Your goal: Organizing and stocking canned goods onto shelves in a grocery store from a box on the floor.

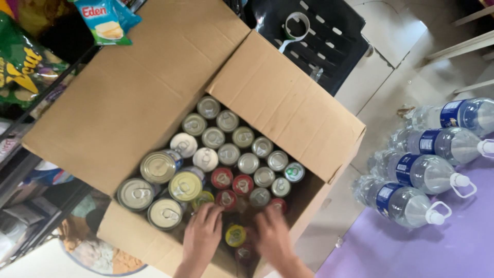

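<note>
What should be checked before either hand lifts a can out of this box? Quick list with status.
1. Box flaps open, top access free: ok. The cardboard box has both big flaps folded out.
2. Left hand placement: ok, inside the box, fingers by the yellow-topped can.
3. Right hand grip: cannot tell, it is motion-blurred over the cans.
4. Either hand already closed on a can: cannot tell.
5. Cans upright: mostly ok; the large cans at the left sit slightly tilted on others.
6. Space beside the box: not ok on the right, water bottles lie on the floor.
</note>
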